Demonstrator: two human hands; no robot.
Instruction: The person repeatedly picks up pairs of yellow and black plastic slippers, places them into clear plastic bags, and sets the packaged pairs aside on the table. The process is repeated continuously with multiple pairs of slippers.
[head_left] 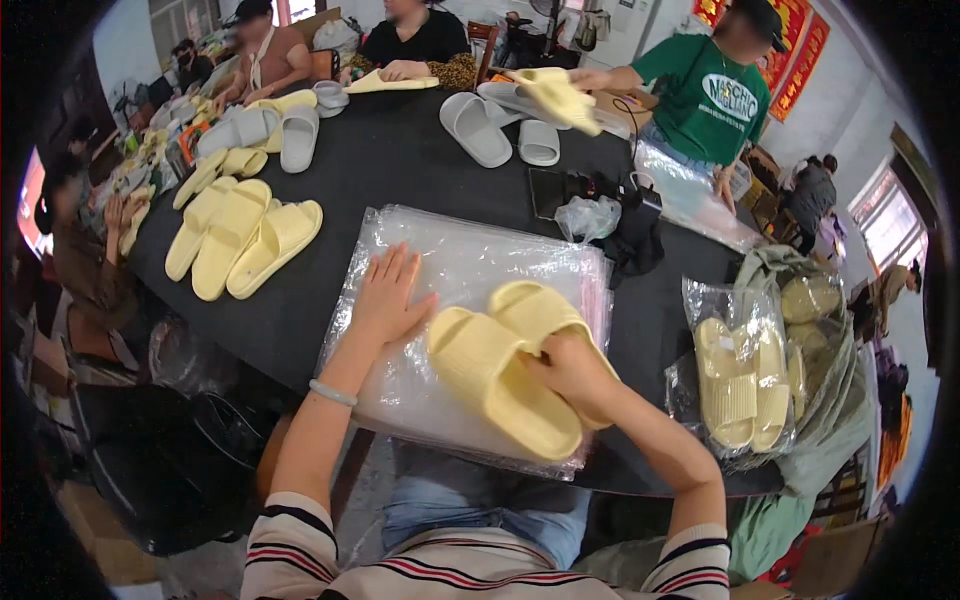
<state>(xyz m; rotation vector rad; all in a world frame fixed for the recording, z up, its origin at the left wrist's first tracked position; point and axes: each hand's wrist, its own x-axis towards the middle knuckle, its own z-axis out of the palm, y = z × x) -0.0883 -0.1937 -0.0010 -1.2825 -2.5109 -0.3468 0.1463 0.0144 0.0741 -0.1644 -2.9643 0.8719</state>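
A stack of clear plastic bags (470, 240) lies in front of me at the table's near edge. My left hand (390, 300) rests flat on the bags, fingers stretched out, its thumb near a slipper's strap. Over the right part of the stack my right hand (572, 378) grips a pair of pale yellow slide slippers (475, 360). The two slippers sit side by side, toes away from me. My fingers close at the inner edges where they meet; the fingertips are partly hidden.
Loose yellow slippers (230, 240) lie left on the black table (390, 150), grey ones (478, 130) farther back. At right are a bagged yellow pair (740, 385) and a green sack (835, 400). Dark cables and a device (635, 220) lie beyond the bags. A co-worker in green (710, 95) holds yellow slippers (557, 98).
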